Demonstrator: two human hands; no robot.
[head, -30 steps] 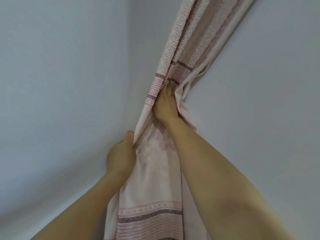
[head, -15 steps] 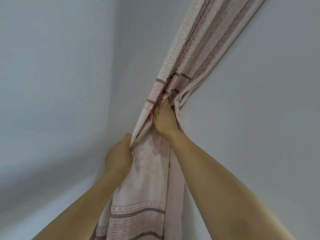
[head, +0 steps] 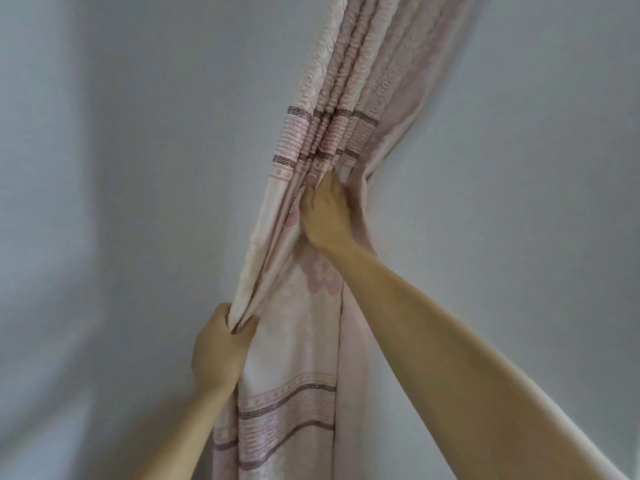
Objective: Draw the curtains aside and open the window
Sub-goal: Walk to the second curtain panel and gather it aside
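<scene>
Above the left hand point(head: 221, 351), which was clenched on the gathered front folds, the curtain point(head: 311, 341) ran upward and slightly rightward, hanging against a plain wall point(head: 104, 168). Higher up that bundle, the right hand point(head: 323, 213) had its fingers tucked into the pleats, its grasp unclear. No window was visible.

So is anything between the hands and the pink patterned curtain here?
Nothing visible: the left hand is closed on a bunch of folds of the pink patterned fabric curtain, and the right hand presses into its gathered pleats higher up.
</scene>
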